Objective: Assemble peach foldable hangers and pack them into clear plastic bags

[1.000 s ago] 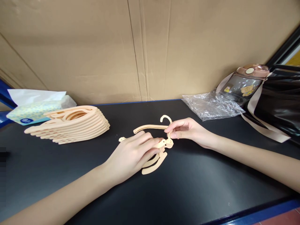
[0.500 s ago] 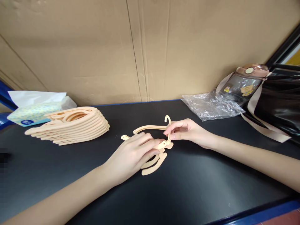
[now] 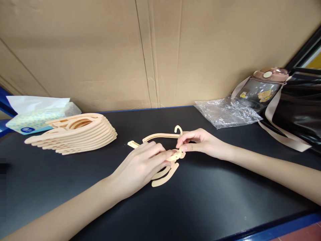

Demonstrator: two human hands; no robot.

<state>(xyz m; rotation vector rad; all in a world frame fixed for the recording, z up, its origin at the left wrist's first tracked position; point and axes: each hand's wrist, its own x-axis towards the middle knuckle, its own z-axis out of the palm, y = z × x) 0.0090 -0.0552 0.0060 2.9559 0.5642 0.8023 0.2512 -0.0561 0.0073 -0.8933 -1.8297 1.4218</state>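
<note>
My left hand [image 3: 145, 162] is closed around a cream plastic hanger arm [image 3: 132, 144], whose far end pokes out behind the knuckles. My right hand [image 3: 197, 140] pinches a cream hanger hook [image 3: 178, 129], its curved tip standing up above the fingers. The foot of the hook meets the end of the held arm between my two hands. Another curved hanger arm [image 3: 160, 136] lies behind my hands. Below the fingers, more curved hanger pieces [image 3: 167, 177] rest on the table; my left hand partly covers them.
On the left, a stack of cream folding hangers [image 3: 75, 134] lies before a tissue pack [image 3: 37, 117]. A clear plastic bag [image 3: 225, 113], a strapped drink bottle [image 3: 262, 90] and a black bag [image 3: 298, 113] sit at the right. Cardboard [image 3: 100, 53] stands behind the black table [image 3: 213, 201].
The hook has tilted slightly to the left and sunk a little between my right fingers. The held arm's far end has shifted slightly left and up. My hands have barely moved.
</note>
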